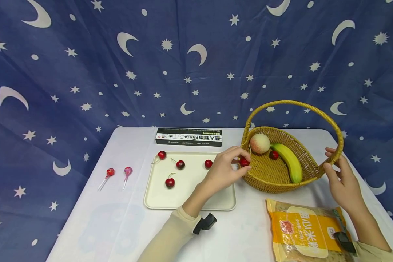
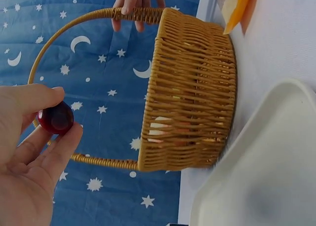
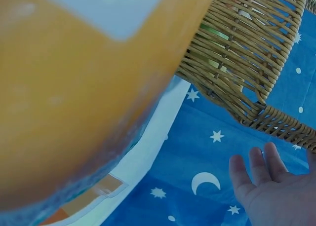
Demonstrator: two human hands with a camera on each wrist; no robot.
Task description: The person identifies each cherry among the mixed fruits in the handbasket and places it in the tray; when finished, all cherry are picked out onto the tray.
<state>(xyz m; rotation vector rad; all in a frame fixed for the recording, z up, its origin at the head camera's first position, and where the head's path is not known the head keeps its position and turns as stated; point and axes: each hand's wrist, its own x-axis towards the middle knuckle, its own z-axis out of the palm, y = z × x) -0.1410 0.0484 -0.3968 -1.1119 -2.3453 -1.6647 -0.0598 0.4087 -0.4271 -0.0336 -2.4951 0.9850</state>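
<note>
My left hand (image 1: 223, 168) pinches a dark red cherry (image 2: 56, 118) between thumb and fingertips, at the left rim of the wicker basket (image 1: 272, 186). Inside the basket are a peach (image 1: 259, 143), a banana (image 1: 289, 160) and another cherry (image 1: 274, 155). At the basket's right side, my right hand (image 1: 345, 183) holds the lower end of the arched handle (image 1: 293, 103), thumb on one side and fingers on the other. Several more cherries lie on the cream tray (image 1: 190, 206), one of them a stemmed cherry (image 1: 170, 182) near its middle.
A bag of grain (image 1: 301, 229) in orange packaging lies in front of the basket, under the right forearm. Behind the tray is a black pasta box (image 1: 189, 137). Left of it lie a red lollipop (image 1: 110, 172) and a pink lollipop (image 1: 128, 171). A starry blue cloth (image 1: 170, 65) hangs behind the table.
</note>
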